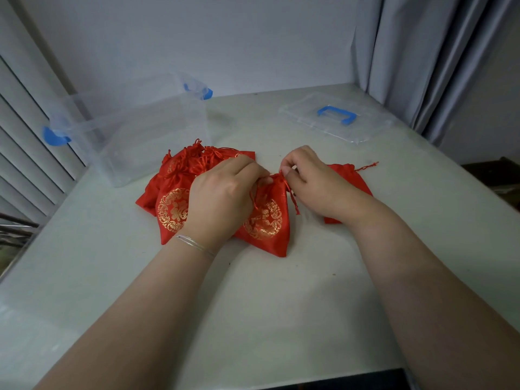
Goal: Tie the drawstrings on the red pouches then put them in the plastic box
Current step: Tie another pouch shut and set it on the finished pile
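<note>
A red pouch (pixel 267 220) with a gold round pattern lies on the table in front of me. My left hand (pixel 222 195) and my right hand (pixel 309 181) both pinch its red drawstring (pixel 291 197) at the gathered mouth. Loose cord ends hang down the pouch on both sides. A pile of several red pouches (pixel 174 187) lies to the left, partly under my left hand. One more red pouch (pixel 356 178) lies to the right, mostly hidden by my right wrist. The clear plastic box (pixel 140 142) with blue latches stands open at the back left.
The box's clear lid (pixel 337 119) with a blue handle lies flat at the back right. Grey curtains (pixel 422 60) hang at the right, a slatted shutter (pixel 25 153) at the left. The pale table (pixel 267 305) shows bare surface between my forearms.
</note>
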The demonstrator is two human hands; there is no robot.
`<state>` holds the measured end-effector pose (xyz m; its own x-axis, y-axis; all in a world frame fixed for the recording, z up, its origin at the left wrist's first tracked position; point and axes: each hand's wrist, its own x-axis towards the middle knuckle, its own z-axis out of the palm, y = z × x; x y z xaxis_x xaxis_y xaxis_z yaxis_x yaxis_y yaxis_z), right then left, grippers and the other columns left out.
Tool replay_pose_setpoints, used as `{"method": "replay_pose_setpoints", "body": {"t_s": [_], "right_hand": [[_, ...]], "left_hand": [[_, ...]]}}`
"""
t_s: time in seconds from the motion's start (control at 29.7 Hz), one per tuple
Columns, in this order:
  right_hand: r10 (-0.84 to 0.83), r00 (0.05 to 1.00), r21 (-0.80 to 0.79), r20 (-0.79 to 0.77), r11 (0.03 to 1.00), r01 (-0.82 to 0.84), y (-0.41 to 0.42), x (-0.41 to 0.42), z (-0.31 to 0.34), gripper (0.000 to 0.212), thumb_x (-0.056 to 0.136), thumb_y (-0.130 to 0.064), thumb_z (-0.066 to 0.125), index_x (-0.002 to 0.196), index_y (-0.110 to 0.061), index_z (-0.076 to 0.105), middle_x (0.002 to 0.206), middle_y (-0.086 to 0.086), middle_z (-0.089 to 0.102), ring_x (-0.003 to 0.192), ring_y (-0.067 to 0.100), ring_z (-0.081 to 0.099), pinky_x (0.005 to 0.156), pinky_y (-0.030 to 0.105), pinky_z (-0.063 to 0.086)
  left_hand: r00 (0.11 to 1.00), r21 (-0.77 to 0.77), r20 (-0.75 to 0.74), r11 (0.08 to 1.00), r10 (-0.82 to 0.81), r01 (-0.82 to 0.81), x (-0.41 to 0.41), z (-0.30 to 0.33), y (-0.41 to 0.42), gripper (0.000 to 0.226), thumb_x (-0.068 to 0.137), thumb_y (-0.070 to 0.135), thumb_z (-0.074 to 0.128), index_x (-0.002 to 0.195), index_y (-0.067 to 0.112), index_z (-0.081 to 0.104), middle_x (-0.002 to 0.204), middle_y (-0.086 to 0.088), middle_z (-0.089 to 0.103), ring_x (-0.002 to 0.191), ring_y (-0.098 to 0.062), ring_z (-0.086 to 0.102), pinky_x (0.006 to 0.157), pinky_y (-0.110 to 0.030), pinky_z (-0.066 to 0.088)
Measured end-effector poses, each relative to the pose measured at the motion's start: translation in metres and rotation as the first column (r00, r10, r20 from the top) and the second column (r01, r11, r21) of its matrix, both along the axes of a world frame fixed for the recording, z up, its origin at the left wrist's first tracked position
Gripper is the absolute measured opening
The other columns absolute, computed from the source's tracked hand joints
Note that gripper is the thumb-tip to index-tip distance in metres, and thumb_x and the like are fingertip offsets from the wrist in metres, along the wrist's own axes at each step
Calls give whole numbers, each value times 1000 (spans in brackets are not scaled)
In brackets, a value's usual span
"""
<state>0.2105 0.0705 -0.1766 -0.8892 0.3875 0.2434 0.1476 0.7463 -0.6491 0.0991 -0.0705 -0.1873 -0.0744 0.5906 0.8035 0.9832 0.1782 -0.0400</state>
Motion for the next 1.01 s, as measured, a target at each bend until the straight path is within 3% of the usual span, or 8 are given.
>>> {"method": "replay_pose_setpoints", "body": {"t_s": [0.03, 0.13, 0.24, 0.34, 0.57, 0.67, 0.84, 1.01], "right_hand": [[-12, 1000, 13, -17, 1000, 12, -2, 0, 0, 10, 99, -19, 40, 92, -18, 46, 99, -3, 43, 74, 4, 48, 73, 24, 39], [33, 998, -489, -48, 871, -52, -10, -1, 5, 14, 97, -12, 46, 85, -15, 53, 68, -1, 46, 54, 9, 43, 51, 23, 37], [108, 994, -651, -28, 752, -101, -9, 4, 11, 11, 95, -9, 50, 88, -10, 58, 62, 0, 52, 49, 9, 51, 43, 18, 39], [162, 986, -707, -43, 692, -145, -5, 6, 11, 6, 92, -9, 56, 93, -8, 62, 67, -1, 58, 57, 10, 57, 46, 19, 43], [36, 997, -765, -74, 639, -80, -3, 1, 7, 16, 87, -3, 58, 75, -13, 60, 54, -9, 55, 48, 4, 40, 38, 16, 24], [-36, 996, -662, -85, 749, -30, -5, 0, 8, 14, 88, -5, 55, 77, -12, 59, 55, -6, 55, 49, 7, 45, 39, 18, 33], [-27, 1000, -192, 7, 981, 28, -5, 2, 4, 5, 95, -16, 50, 92, -17, 54, 69, -2, 60, 58, 12, 61, 56, 32, 55], [41, 957, 226, 289, 968, -109, -8, 3, -3, 9, 97, -16, 40, 94, -25, 39, 76, -7, 50, 68, 14, 48, 58, 33, 36]], "left_hand": [[997, -11, 81, 1000, 2, -1, 3, -1, 1, 15, 94, 19, 60, 83, 14, 69, 76, 3, 66, 68, -13, 62, 47, -31, 45], [847, -6, 525, 995, -80, 97, 10, -4, 3, 8, 98, 8, 43, 93, 12, 47, 68, 10, 49, 58, -2, 48, 53, -16, 35], [747, -33, 661, 992, -70, 123, 15, 1, 1, 20, 88, -5, 39, 95, 13, 42, 68, 11, 45, 56, -4, 43, 52, -20, 33], [816, -37, 575, 995, -51, 88, 14, 6, -3, 17, 84, 7, 37, 98, 9, 46, 76, 3, 55, 65, -14, 53, 56, -34, 38], [948, -71, 317, 996, -37, 62, 10, 2, -3, 22, 92, 27, 39, 94, 10, 51, 79, 1, 57, 63, -23, 52, 50, -34, 40], [954, -82, 293, 993, -55, 82, 11, 4, -4, 23, 92, 26, 38, 92, 7, 53, 81, -5, 60, 64, -27, 55, 50, -38, 42], [952, -219, 304, 971, -30, 100, 10, 5, -5, 20, 78, 8, 40, 94, 10, 52, 83, -2, 59, 71, -27, 57, 53, -43, 46], [895, -331, 447, 926, -15, 181, 3, 6, -10, 35, 74, -10, 50, 101, 11, 53, 91, 0, 63, 81, -23, 59, 63, -40, 47]]}}
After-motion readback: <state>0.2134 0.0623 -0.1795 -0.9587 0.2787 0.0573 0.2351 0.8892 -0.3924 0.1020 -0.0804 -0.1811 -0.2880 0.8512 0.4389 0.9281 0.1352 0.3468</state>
